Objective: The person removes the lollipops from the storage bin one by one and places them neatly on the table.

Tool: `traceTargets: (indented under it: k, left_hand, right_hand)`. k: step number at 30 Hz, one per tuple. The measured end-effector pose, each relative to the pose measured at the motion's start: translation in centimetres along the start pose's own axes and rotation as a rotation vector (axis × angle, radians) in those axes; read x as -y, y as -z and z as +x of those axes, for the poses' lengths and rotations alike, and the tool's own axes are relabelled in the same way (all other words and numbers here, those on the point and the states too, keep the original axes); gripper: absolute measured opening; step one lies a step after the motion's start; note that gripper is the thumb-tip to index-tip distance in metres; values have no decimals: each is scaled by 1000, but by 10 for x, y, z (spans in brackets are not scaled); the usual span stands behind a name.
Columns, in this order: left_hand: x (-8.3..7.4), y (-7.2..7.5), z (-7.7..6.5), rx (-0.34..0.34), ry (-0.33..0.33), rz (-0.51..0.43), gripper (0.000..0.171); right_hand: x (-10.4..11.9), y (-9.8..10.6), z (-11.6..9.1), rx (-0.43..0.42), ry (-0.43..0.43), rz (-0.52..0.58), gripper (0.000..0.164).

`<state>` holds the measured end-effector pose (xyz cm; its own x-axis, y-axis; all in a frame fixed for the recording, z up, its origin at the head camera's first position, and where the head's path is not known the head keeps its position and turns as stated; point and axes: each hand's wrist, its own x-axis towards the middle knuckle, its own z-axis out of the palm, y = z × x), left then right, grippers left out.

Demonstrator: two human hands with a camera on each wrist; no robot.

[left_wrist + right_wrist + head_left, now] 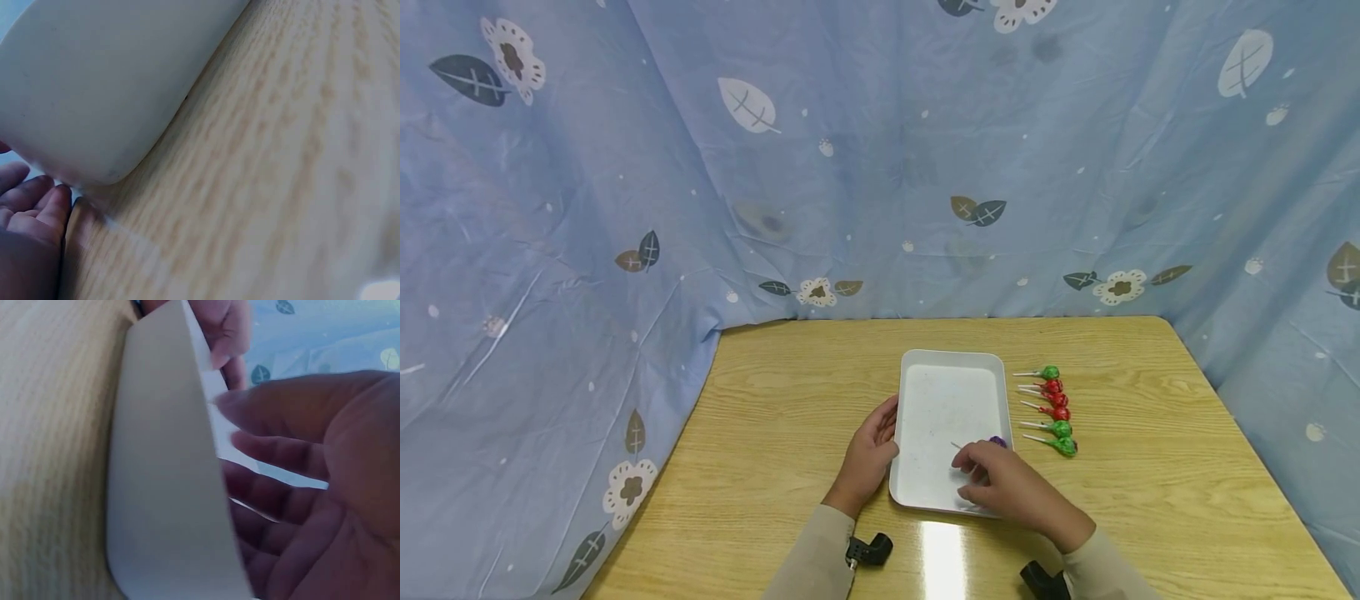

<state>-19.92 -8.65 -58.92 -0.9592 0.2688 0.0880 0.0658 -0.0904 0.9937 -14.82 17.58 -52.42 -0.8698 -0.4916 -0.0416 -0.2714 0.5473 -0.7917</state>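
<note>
A shallow white tray (pixel 951 400) lies on the wooden table, and my left hand (pixel 868 450) holds its left side, the thumb at the rim and the fingers along the outer wall. Over the tray's near right part hovers my right hand (pixel 1000 483), its thumb and fingertips apart with no thing between them. Just beyond these fingers is a lollipop in a purple wrapper (pixel 997 441), its white stick pointing left; the hand hides its middle. In the right wrist view, the right fingers (pixel 275 487) reach over the tray wall (pixel 169 450).
To the right of the tray, several lollipops in green and red wrappers (pixel 1058 413) lie in a column, sticks toward the tray. A blue patterned curtain (pixel 880 167) hangs behind the table (pixel 790 400) and along both sides.
</note>
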Motion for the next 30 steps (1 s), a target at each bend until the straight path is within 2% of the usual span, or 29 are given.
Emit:
traceTargets:
  k: [7,11,16,23,30]
  left_hand:
    - [1,0,0,5,-6,0,80]
    - [2,0,0,7,-9,-2,80]
    - [3,1,1,-2,-11,-4,81]
    - [1,0,0,-1,-5,-2,81]
    - [0,1,-1,1,3,-3,81]
  right_hand:
    - [1,8,-1,169,53,-44,14]
    - [2,15,-3,216,115,-123,19]
    - [2,17,-2,203,147,-233,28]
    - [0,5,2,136,154,-350,33]
    - [0,-4,5,45,166,-280,16]
